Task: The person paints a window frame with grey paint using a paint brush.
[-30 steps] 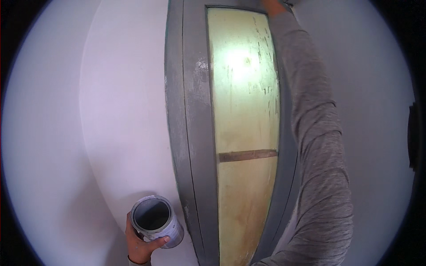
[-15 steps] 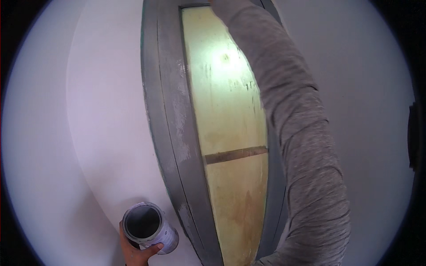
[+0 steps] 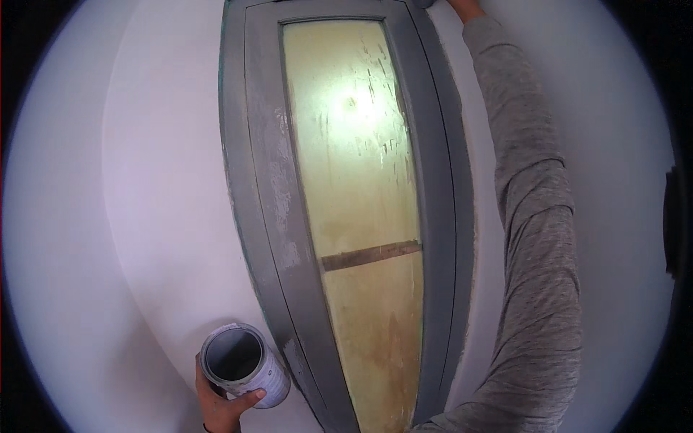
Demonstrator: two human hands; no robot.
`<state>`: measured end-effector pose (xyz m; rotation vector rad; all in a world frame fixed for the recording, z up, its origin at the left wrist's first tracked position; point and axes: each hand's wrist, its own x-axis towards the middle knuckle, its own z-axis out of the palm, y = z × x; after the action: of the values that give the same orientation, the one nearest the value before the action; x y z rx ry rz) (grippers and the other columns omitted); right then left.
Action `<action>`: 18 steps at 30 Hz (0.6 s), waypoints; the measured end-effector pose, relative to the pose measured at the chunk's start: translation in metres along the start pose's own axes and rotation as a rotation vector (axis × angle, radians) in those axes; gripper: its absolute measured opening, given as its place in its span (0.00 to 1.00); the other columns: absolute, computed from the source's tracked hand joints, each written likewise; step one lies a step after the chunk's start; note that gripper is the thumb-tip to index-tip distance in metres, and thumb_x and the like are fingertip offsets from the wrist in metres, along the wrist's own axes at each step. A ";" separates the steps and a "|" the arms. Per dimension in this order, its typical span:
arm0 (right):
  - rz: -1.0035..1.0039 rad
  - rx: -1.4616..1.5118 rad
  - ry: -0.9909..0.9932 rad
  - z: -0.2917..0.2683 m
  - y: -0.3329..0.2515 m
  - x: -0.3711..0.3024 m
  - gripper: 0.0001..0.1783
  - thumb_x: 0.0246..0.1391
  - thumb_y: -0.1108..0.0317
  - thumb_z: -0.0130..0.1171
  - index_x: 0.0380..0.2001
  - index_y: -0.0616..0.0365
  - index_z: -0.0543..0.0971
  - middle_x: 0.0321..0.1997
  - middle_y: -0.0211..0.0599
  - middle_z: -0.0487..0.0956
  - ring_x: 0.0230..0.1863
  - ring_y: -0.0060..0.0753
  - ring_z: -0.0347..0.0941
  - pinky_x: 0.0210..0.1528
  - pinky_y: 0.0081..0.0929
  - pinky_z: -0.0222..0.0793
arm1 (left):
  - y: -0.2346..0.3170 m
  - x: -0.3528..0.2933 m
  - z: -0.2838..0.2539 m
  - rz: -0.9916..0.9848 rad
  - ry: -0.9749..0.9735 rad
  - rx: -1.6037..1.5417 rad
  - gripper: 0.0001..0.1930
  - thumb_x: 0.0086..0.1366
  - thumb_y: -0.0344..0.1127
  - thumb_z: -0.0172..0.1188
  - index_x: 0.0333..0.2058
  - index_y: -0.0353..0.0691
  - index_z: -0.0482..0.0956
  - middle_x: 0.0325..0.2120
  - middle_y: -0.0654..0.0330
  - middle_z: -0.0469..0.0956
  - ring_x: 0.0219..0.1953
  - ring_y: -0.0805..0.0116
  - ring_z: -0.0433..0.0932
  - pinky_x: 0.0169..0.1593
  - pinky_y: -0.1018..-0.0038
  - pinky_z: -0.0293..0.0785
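Observation:
My left hand (image 3: 219, 411) grips an open paint can (image 3: 268, 386) at the lower left, thumb in front and fingers around its side. The can is tilted so that its mouth shows; dark grey paint coats the inside. High at the top edge, my right hand (image 3: 468, 9) is mostly cut off, beside the upper right corner of a grey-painted frame (image 3: 437, 180). Its fingers do not show, and a small dark grey shape near them is too cropped to name. A pale yellow, lit pane (image 3: 354, 187) with dark smears sits inside the frame.
A brown strip (image 3: 372, 255) crosses the pane. White wall (image 3: 166, 144) flanks the frame on both sides. Patchy, shiny paint shows on the frame's left upright (image 3: 281, 187). A dark object (image 3: 672, 224) stands at the far right rim.
My right arm has swung to the right, off the pane, and the hand now shows near the frame's upper right corner. The paint can stays in my left hand, almost unmoved.

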<state>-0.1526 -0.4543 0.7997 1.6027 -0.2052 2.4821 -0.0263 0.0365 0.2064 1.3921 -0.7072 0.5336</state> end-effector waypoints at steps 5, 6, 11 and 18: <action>-0.420 -0.139 0.158 0.035 -0.006 -0.002 0.09 0.51 0.69 0.64 0.29 0.67 0.80 0.33 0.57 0.82 0.35 0.57 0.80 0.38 0.43 0.77 | 0.003 0.002 0.005 -0.009 -0.034 -0.012 0.53 0.37 0.38 0.83 0.62 0.33 0.64 0.53 0.52 0.76 0.54 0.57 0.77 0.60 0.62 0.73; -0.418 -0.107 0.160 0.039 -0.036 -0.010 0.09 0.51 0.69 0.64 0.29 0.67 0.80 0.33 0.57 0.82 0.35 0.57 0.80 0.38 0.43 0.77 | 0.002 0.001 0.003 -0.013 0.002 -0.025 0.53 0.37 0.38 0.83 0.62 0.33 0.64 0.53 0.52 0.76 0.54 0.57 0.77 0.60 0.62 0.73; -0.270 0.297 0.023 0.008 -0.046 -0.011 0.09 0.50 0.68 0.63 0.27 0.65 0.78 0.24 0.46 0.80 0.26 0.39 0.77 0.33 0.39 0.73 | -0.013 -0.002 -0.004 -0.001 0.014 0.020 0.53 0.37 0.38 0.84 0.62 0.34 0.64 0.53 0.52 0.76 0.55 0.58 0.77 0.59 0.63 0.72; -0.206 0.236 0.197 -0.018 -0.027 -0.015 0.12 0.50 0.68 0.64 0.26 0.67 0.77 0.24 0.48 0.78 0.26 0.40 0.74 0.34 0.39 0.72 | -0.029 -0.002 -0.005 -0.002 0.049 0.003 0.53 0.36 0.38 0.84 0.62 0.34 0.65 0.52 0.53 0.76 0.54 0.58 0.77 0.59 0.62 0.73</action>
<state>-0.1567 -0.4256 0.7794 1.3626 0.2755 2.5521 -0.0067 0.0380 0.1850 1.3778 -0.6652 0.5656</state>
